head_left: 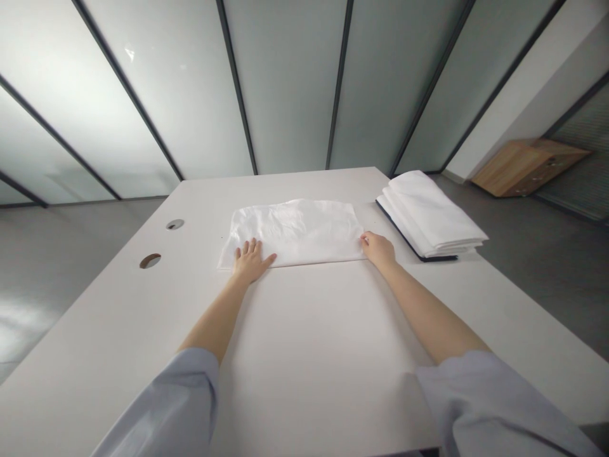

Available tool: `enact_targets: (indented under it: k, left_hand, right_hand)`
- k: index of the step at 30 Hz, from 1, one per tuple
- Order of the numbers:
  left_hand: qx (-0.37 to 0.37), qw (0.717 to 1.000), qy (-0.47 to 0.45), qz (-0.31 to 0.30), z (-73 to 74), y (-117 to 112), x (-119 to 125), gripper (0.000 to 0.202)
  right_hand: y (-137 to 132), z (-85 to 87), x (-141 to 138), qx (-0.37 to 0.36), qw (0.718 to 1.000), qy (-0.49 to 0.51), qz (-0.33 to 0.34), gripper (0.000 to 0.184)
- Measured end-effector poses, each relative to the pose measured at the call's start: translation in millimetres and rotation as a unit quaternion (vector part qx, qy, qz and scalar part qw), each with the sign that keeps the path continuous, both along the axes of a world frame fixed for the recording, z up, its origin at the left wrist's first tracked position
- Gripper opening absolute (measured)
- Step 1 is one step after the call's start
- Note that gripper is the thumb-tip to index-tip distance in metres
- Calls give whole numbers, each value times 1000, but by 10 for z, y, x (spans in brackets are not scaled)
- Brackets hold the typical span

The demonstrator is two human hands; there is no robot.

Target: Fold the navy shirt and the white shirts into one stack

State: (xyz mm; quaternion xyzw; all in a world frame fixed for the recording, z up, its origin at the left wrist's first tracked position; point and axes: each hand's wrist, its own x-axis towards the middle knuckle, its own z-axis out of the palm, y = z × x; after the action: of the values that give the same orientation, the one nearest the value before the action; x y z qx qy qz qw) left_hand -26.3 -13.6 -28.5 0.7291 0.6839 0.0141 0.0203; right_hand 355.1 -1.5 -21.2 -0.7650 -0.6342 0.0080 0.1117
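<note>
A: From the head view, which step is this?

B: Folding, I judge. The left hand (250, 260) lies flat, fingers spread, on the near left corner of the white rectangular cloth (297, 231). The right hand (378, 249) pinches its near right corner.

A: And the cloth?

B: Flat on the white table (304, 330), just beyond the fingertips. A stack of folded white cloths (431, 219) sits right of the pinching fingers. Next calls for an even lift.

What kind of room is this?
Probably an office or meeting room: a long white table with round cable holes, frosted glass wall panels with dark frames, and a grey floor. Both hands rest on a white folded cloth.
</note>
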Motion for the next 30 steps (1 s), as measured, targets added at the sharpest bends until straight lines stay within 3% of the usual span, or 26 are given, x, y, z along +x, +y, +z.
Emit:
enact_targets:
  k: [5, 7, 9, 12, 15, 17, 20, 25, 30]
  left_hand:
    - [62, 998, -1, -10, 54, -79, 97, 70]
    - [96, 995, -9, -38, 120, -112, 231, 61]
    - [104, 992, -27, -68, 197, -114, 421, 54]
    - [75, 993, -52, -69, 284, -60, 736, 51]
    - [40, 997, -61, -35, 285, -1, 953, 50]
    - [32, 998, -60, -13, 238, 14, 1015, 50]
    - [32, 998, -54, 6, 146, 15, 1033, 54]
    - [17, 998, -55, 14, 81, 42, 967, 61]
    - [-7, 997, -50, 53, 96, 88, 582, 71]
  right_hand:
    - [-122, 29, -32, 78, 997, -9, -13, 36]
    - [-160, 93, -177, 126, 992, -2, 27, 38]
    - [-173, 162, -460, 152, 981, 17, 120, 37]
    - [-139, 222, -1060, 128, 963, 39, 233, 36]
    - [-66, 196, -1590, 69, 977, 61, 191, 38]
    - [-26, 137, -1780, 28, 987, 70, 145, 39]
    - [-4, 28, -1828, 0, 991, 68, 119, 41]
    - [-20, -52, -1660, -41, 990, 29, 133, 51]
    - [8, -43, -1286, -98, 990, 24, 96, 62]
